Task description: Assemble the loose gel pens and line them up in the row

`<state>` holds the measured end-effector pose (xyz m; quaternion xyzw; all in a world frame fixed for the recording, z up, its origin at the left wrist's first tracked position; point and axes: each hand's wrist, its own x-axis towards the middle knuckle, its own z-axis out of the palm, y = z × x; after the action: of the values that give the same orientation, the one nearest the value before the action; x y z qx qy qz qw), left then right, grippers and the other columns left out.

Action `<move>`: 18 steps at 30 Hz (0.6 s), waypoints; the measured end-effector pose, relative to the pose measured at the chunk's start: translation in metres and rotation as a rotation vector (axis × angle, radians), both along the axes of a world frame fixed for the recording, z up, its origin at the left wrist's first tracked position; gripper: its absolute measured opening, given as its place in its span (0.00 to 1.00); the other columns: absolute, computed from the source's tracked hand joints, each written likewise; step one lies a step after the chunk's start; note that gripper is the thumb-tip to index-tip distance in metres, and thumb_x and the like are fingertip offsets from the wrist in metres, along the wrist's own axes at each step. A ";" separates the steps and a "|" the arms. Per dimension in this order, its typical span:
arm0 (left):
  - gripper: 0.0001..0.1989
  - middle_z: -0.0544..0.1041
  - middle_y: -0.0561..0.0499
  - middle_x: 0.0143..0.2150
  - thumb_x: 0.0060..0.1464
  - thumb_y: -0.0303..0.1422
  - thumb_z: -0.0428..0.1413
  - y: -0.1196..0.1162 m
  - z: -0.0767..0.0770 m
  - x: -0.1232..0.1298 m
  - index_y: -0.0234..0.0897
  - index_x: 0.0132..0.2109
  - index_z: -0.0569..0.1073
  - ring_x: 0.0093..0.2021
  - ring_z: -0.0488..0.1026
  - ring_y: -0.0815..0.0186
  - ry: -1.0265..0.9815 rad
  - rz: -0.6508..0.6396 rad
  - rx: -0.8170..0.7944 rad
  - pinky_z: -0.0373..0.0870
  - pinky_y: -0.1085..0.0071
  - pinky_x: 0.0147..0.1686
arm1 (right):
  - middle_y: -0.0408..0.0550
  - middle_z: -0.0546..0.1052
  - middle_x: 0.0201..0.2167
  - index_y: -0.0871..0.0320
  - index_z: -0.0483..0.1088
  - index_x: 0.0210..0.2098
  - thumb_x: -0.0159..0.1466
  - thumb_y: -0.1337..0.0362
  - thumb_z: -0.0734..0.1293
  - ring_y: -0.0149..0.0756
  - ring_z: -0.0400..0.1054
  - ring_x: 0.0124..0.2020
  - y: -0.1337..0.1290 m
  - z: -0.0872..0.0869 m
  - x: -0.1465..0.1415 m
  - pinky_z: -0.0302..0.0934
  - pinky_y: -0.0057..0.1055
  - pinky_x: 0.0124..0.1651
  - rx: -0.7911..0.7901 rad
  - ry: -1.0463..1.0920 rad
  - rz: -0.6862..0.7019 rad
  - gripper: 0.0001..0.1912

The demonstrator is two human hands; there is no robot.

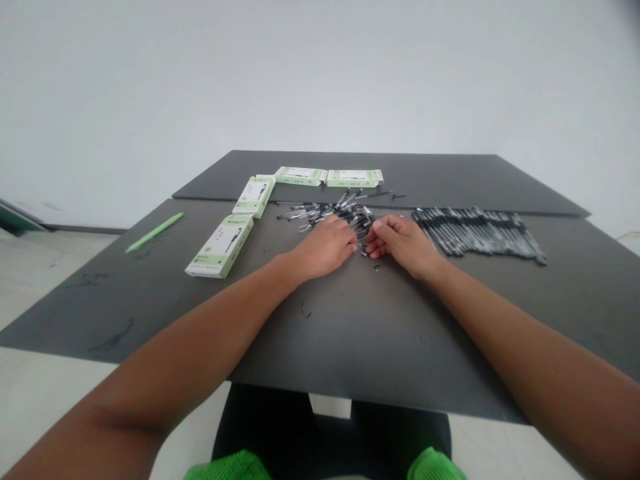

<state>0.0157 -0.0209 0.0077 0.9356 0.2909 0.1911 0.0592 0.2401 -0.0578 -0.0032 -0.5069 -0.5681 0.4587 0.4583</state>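
Note:
A loose pile of black and clear pens lies at mid-table, just beyond my hands. My left hand rests at the near edge of the pile with its fingers curled; what they hold, if anything, is hidden. Close to its right, my right hand has thumb and fingers pressed together at the pile's right side, on something too small to name. Small dark bits lie on the table just below the right hand. To the right, many similar pens lie side by side in a row.
Green-and-white boxes stand in a bent line, two at the left and two at the back. A light green pen lies at the far left of the dark table. A seam crosses the tabletop behind the pile.

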 end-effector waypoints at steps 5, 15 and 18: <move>0.10 0.82 0.42 0.47 0.73 0.33 0.52 0.004 0.002 -0.004 0.37 0.47 0.77 0.51 0.75 0.53 -0.158 0.111 -0.031 0.71 0.54 0.58 | 0.43 0.78 0.26 0.55 0.73 0.36 0.73 0.48 0.69 0.33 0.69 0.23 -0.003 0.004 0.005 0.64 0.31 0.27 0.148 -0.247 -0.049 0.18; 0.09 0.84 0.48 0.48 0.71 0.34 0.54 0.007 -0.001 -0.004 0.39 0.51 0.77 0.48 0.80 0.59 -0.475 0.259 -0.257 0.76 0.61 0.53 | 0.43 0.78 0.28 0.55 0.78 0.33 0.71 0.54 0.69 0.38 0.68 0.31 -0.005 0.011 0.012 0.58 0.34 0.37 0.419 -0.542 -0.115 0.14; 0.09 0.85 0.48 0.48 0.70 0.34 0.54 0.006 -0.001 -0.004 0.39 0.51 0.77 0.48 0.80 0.59 -0.492 0.267 -0.271 0.76 0.61 0.53 | 0.44 0.79 0.28 0.55 0.77 0.32 0.71 0.55 0.69 0.38 0.69 0.31 -0.007 0.012 0.012 0.58 0.34 0.36 0.431 -0.572 -0.098 0.14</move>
<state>0.0112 -0.0147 0.0068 0.7985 0.4109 0.3771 0.2266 0.2517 -0.0644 0.0090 -0.5331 -0.7319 0.1454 0.3987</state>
